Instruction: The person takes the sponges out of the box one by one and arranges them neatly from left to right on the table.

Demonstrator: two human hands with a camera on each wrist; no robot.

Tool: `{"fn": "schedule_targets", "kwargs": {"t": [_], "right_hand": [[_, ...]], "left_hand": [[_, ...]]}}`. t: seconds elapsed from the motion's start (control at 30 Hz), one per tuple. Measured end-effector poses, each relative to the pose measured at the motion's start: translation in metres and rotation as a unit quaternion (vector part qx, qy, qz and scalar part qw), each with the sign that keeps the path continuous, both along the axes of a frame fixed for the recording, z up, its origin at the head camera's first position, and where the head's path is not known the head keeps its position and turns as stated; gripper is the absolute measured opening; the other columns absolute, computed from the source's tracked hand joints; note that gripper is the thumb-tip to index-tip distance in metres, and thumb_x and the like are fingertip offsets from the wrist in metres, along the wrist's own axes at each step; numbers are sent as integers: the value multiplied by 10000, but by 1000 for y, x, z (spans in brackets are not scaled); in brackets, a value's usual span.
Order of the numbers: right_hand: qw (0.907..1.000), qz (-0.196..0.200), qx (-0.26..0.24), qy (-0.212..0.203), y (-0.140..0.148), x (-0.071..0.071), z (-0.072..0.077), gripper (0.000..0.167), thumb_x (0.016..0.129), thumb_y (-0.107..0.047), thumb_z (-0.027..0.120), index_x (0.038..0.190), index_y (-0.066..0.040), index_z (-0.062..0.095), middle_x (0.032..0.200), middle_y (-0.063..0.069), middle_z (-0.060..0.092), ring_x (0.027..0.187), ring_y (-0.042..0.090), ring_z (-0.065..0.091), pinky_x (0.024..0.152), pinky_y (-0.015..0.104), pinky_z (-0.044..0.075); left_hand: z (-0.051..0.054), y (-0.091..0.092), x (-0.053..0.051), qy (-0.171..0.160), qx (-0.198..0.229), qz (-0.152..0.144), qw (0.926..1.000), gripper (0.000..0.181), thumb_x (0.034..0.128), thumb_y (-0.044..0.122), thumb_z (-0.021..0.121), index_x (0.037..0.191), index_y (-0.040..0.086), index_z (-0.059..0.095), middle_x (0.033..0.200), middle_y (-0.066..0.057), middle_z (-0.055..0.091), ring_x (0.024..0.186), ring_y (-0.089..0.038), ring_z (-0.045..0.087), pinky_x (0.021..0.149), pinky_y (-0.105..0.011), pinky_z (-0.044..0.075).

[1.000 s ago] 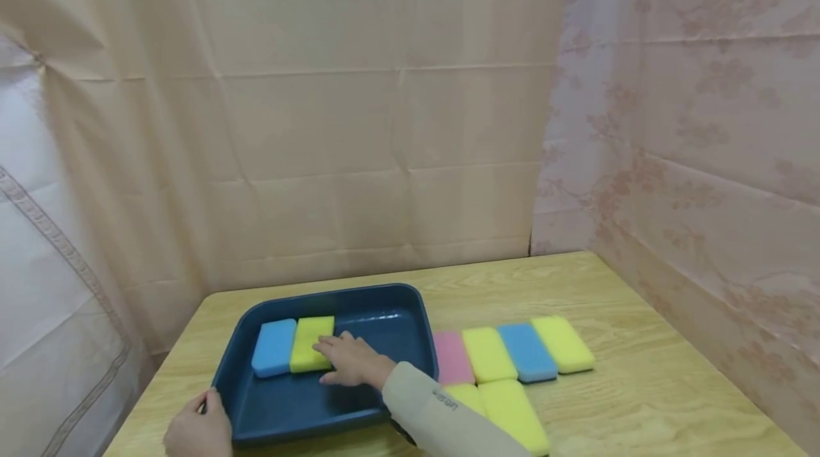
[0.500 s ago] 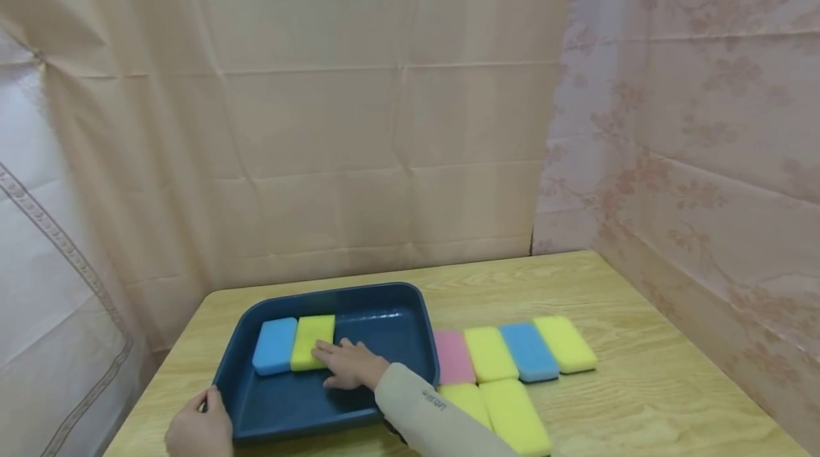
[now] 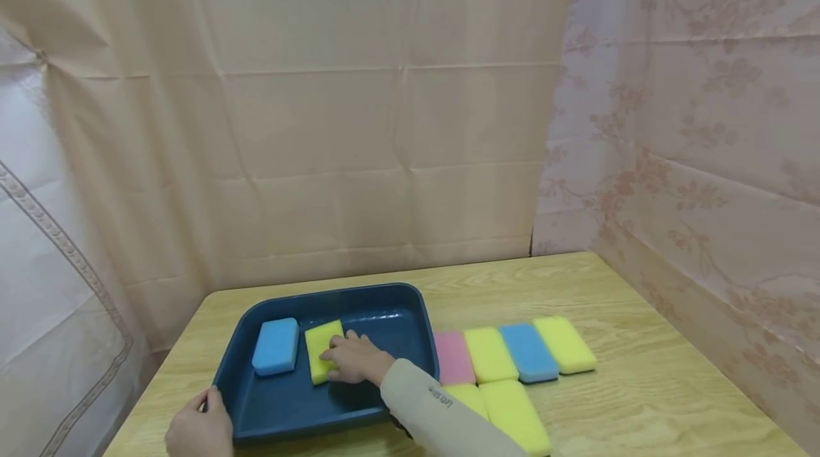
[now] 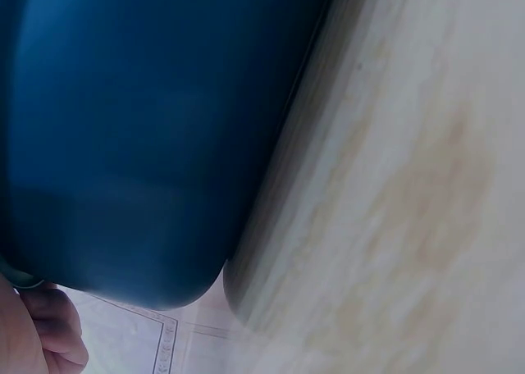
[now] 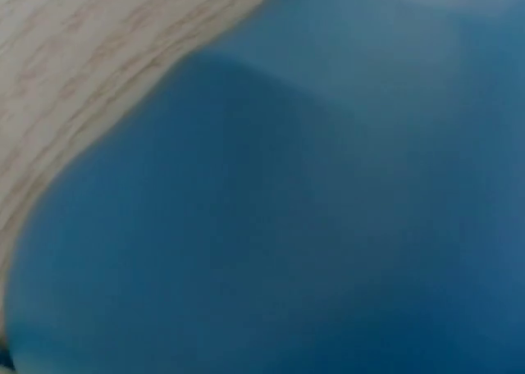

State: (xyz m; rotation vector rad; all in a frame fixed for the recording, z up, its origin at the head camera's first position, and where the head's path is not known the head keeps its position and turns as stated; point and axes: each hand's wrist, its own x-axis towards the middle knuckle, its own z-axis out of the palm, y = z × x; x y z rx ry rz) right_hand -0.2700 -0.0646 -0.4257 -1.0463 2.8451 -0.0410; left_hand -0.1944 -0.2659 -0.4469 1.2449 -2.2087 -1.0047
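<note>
In the head view, a dark blue tray (image 3: 282, 407) stands on the left half of the table. My left hand (image 3: 200, 425) grips its rim at the near left corner; in the left wrist view, curled fingers (image 4: 57, 329) show beside that rim. Inside the tray, my right hand (image 3: 357, 359) holds a yellow sponge (image 3: 318, 350) by its right side, the sponge turned slightly askew. To its left lies a light blue sponge (image 3: 275, 347), apart from it. The right wrist view is filled by the blurred tray wall (image 5: 246, 210); the right hand's fingers are not visible there.
Right of the tray, a pink sponge (image 3: 454, 359), a blue sponge (image 3: 528, 352) and several yellow sponges (image 3: 515, 414) lie close together on the wooden table (image 3: 647, 386). Beige curtain (image 3: 384, 158) hangs behind, and patterned cloth (image 3: 717, 158) borders the right side.
The yellow sponge under my right hand has moved right, away from the light blue one, and turned. The right hand's fingers have bent onto it. My left hand stays at the rim.
</note>
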Motion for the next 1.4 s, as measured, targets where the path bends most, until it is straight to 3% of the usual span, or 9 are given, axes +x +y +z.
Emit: {"fn": "schedule_targets", "kwargs": {"t": [0.17, 0.3, 0.47, 0.57, 0.77, 0.93, 1.1, 1.27, 1.4], "right_hand": [[9974, -479, -499, -205, 5, 1, 3, 243, 829, -410, 591, 1001, -256, 670, 1022, -23, 513, 859, 128, 415, 782, 331, 397], [9933, -753, -831, -289, 9, 1, 5, 216, 782, -406, 650, 784, -190, 657, 881, 1, 462, 761, 135, 407, 697, 295, 395], [9889, -1045, -1011, -318, 12, 1, 3, 257, 716, -368, 726, 689, -146, 599, 931, 58, 447, 701, 136, 445, 628, 246, 411], [9824, -1371, -1224, -326, 11, 1, 0, 340, 661, -332, 778, 819, -82, 611, 970, 103, 433, 688, 150, 491, 618, 242, 447], [9559, -2290, -1767, -508, 8, 3, -5, 813, 548, -290, 848, 1193, -49, 416, 959, 109, 406, 756, 207, 519, 670, 313, 479], [9651, -2363, -1118, -146, 8, 6, -4, 951, 513, -417, 838, 1273, -54, 397, 950, 103, 481, 859, 219, 484, 786, 340, 444], [9740, -2130, -729, 272, 9, 8, -3, 879, 505, -477, 819, 1184, -43, 469, 857, 66, 509, 812, 192, 453, 774, 301, 422], [9745, -2076, -711, 466, 10, 10, -2, 790, 541, -511, 788, 1107, -37, 507, 801, 52, 473, 757, 177, 429, 712, 292, 416], [9722, -2060, -1055, 345, 12, 12, 0, 616, 611, -472, 766, 981, -32, 543, 748, 36, 449, 693, 159, 431, 613, 272, 416]], "left_hand": [[0, 0, 0, -17, -8, 20, 10000, 414, 924, 231, 369, 1134, -79, 545, 1106, -282, 539, 1057, -435, 463, 935, -518, 312], [-1, 0, -1, 39, 6, -17, 10000, 411, 921, 232, 381, 1125, -81, 552, 1100, -286, 541, 1051, -439, 465, 928, -525, 315], [-2, -1, 0, 53, 25, -34, 10000, 410, 921, 234, 384, 1126, -78, 553, 1100, -288, 540, 1048, -444, 463, 923, -529, 318], [-2, -1, -1, 13, 58, -53, 10000, 408, 922, 235, 385, 1131, -72, 553, 1106, -286, 538, 1050, -446, 460, 920, -536, 316], [-2, -2, -2, -79, 103, -26, 9999, 403, 923, 240, 393, 1155, -48, 551, 1127, -269, 539, 1063, -430, 462, 919, -537, 319], [-2, -3, 0, 9, 11, -62, 10000, 409, 919, 239, 387, 1130, -68, 556, 1101, -285, 542, 1044, -446, 466, 913, -538, 326], [-2, -1, -1, 9, 14, -42, 10000, 411, 922, 237, 377, 1139, -67, 550, 1106, -281, 541, 1050, -441, 463, 924, -527, 318], [-3, -2, -1, 62, -10, 18, 10000, 397, 915, 222, 389, 1130, -64, 559, 1102, -275, 547, 1050, -434, 468, 922, -524, 322], [-9, -5, -5, 29, -40, 44, 10000, 395, 915, 224, 393, 1136, -59, 557, 1113, -272, 542, 1055, -434, 466, 923, -532, 317]]}}
